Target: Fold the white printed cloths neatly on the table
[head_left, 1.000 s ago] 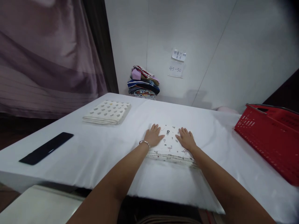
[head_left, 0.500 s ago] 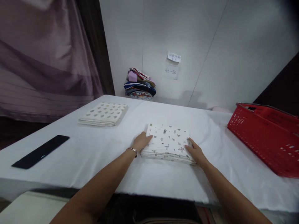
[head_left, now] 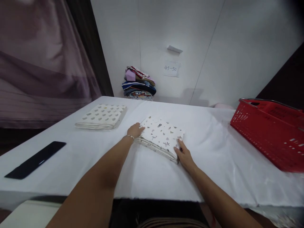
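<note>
A folded white cloth (head_left: 159,131), printed with small plants and a bird-like figure, lies turned at an angle on the white-covered table (head_left: 152,177). Its layered folded edge faces me. My left hand (head_left: 135,130) grips the left side, thumb on top and the other fingers mostly hidden beyond the edge. On the near right corner, my right hand (head_left: 185,155) holds the cloth with its thumb over the top and fingers along the side. To the left, apart from both hands, rests another folded cream cloth (head_left: 103,115) with a leaf-like print.
A red plastic basket (head_left: 268,129) with a metal handle stands at the right. A flat dark strip-like object (head_left: 35,160) lies at the left. Behind the table's far edge is a stack of folded fabrics (head_left: 139,85), near a paper sign (head_left: 171,68) reading 45-50.
Both hands have shifted the printed cloth left and slightly away from me, turning it so its right corner points nearer to me. My view has moved slightly too.
</note>
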The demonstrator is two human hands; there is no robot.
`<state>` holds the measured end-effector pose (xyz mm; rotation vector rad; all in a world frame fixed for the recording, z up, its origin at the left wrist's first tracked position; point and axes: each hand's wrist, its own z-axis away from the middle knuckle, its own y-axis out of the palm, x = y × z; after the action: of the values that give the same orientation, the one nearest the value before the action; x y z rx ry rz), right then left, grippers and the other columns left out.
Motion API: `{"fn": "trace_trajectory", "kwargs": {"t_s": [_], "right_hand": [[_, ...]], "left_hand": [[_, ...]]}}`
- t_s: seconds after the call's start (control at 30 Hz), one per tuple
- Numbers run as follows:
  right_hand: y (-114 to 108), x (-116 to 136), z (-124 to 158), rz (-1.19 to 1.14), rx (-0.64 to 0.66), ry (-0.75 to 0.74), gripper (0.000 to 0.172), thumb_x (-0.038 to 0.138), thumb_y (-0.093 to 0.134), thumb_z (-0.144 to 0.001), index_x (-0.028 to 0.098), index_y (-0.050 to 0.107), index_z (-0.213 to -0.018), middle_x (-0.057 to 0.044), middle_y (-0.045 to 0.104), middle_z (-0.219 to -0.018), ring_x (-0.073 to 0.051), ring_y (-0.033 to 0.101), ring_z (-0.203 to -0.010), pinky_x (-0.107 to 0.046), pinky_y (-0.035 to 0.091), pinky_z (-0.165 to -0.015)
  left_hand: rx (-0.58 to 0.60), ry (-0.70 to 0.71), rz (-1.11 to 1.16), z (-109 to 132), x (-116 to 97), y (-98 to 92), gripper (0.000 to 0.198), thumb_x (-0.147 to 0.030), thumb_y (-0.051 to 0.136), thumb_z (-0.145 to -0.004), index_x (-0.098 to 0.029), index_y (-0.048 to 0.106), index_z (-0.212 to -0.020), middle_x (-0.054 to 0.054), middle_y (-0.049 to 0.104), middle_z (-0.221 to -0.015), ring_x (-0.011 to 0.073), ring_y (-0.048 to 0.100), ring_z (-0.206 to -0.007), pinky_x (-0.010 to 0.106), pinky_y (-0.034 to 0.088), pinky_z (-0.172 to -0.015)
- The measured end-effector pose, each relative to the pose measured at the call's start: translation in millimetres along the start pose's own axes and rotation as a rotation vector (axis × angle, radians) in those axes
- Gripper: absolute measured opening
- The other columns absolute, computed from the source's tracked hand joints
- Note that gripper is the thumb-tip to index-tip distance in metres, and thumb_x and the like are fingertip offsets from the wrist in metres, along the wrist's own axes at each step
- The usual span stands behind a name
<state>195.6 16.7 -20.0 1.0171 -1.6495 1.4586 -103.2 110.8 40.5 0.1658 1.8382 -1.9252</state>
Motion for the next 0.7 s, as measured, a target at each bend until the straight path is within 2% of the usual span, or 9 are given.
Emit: {"fn": "trace_trajectory", "kwargs": {"t_s": [0.1, 0.17, 0.27, 0.33, 0.43, 0.53, 0.6, 0.7], "right_hand": [[-5.2, -0.7, 1.8, -0.169, -0.024, 0.045, 0.061, 0.044, 0.053, -0.08, 0.019, 0.041, -0.135, -0.005, 0.044, -0.138, -0.021, 0.042, -0.125, -0.04, 0.031, -0.107], [-8.9, -0.8, 3.6, -0.295, -0.043, 0.079, 0.064, 0.042, 0.056, -0.078, 0.017, 0.04, -0.135, -0.006, 0.047, -0.136, -0.021, 0.047, -0.121, -0.04, 0.035, -0.105], [-11.1, 0.9, 9.9, -0.441, -0.046, 0.109, 0.066, 0.036, 0.059, -0.076, 0.017, 0.039, -0.136, -0.008, 0.049, -0.134, -0.022, 0.047, -0.122, -0.041, 0.036, -0.104], [-12.1, 2.1, 16.3, -0.5, -0.037, 0.123, 0.066, 0.033, 0.06, -0.075, 0.019, 0.039, -0.136, -0.007, 0.047, -0.135, -0.023, 0.047, -0.121, -0.041, 0.038, -0.102], [-16.1, 2.8, 27.0, -0.56, -0.058, 0.187, 0.068, 0.033, 0.063, -0.073, 0.021, 0.039, -0.136, -0.01, 0.043, -0.139, -0.025, 0.053, -0.115, -0.041, 0.049, -0.091], [-22.0, 3.4, 36.7, -0.601, -0.044, 0.247, 0.073, 0.033, 0.066, -0.071, 0.022, 0.036, -0.137, -0.012, 0.051, -0.13, -0.025, 0.061, -0.101, -0.039, 0.057, -0.075], [-24.9, 4.5, 42.1, -0.62, -0.003, 0.263, 0.075, 0.031, 0.067, -0.07, 0.022, 0.035, -0.137, -0.011, 0.058, -0.121, -0.022, 0.064, -0.09, -0.036, 0.058, -0.067], [-26.1, 6.5, 47.5, -0.644, 0.028, 0.264, 0.073, 0.028, 0.065, -0.07, 0.022, 0.036, -0.136, -0.009, 0.061, -0.114, -0.021, 0.065, -0.084, -0.032, 0.057, -0.059]], "left_hand": [[-0.016, 0.041, -0.007, 13.5, 5.7, 3.4, 0.055, -0.049, 0.045, -0.083, -0.016, 0.042, -0.127, 0.013, 0.052, -0.128, 0.0279, 0.051, -0.114, 0.035, 0.042, -0.088], [-0.118, 0.092, -0.027, 26.3, 7.0, 4.4, 0.053, -0.044, 0.045, -0.085, -0.014, 0.041, -0.129, 0.014, 0.049, -0.131, 0.0272, 0.046, -0.119, 0.036, 0.038, -0.094], [-0.279, 0.274, -0.066, 49.2, 0.5, 7.6, 0.042, -0.036, 0.043, -0.087, -0.016, 0.047, -0.124, 0.012, 0.051, -0.129, 0.0254, 0.043, -0.12, 0.038, 0.033, -0.1], [-0.3, 0.451, -0.05, 67.8, -12.7, 13.4, 0.035, -0.035, 0.041, -0.089, -0.019, 0.051, -0.119, 0.009, 0.053, -0.126, 0.0235, 0.044, -0.119, 0.038, 0.031, -0.102], [-0.189, 0.756, -0.013, 99.7, -42.0, 27.8, 0.034, -0.04, 0.043, -0.089, -0.023, 0.054, -0.116, 0.006, 0.054, -0.124, 0.0223, 0.043, -0.119, 0.04, 0.03, -0.103], [-0.045, 1.0, -0.013, 127.8, -67.7, 42.7, 0.036, -0.04, 0.052, -0.085, -0.025, 0.054, -0.117, 0.006, 0.051, -0.127, 0.0226, 0.042, -0.119, 0.04, 0.031, -0.101], [0.013, 1.063, -0.033, 138.9, -76.6, 50.0, 0.036, -0.034, 0.056, -0.083, -0.027, 0.053, -0.118, 0.005, 0.05, -0.128, 0.0228, 0.042, -0.119, 0.04, 0.031, -0.1], [0.039, 1.032, -0.051, 143.2, -78.9, 56.7, 0.033, -0.025, 0.053, -0.084, -0.026, 0.054, -0.117, 0.005, 0.054, -0.122, 0.0219, 0.046, -0.114, 0.039, 0.034, -0.097]]}}
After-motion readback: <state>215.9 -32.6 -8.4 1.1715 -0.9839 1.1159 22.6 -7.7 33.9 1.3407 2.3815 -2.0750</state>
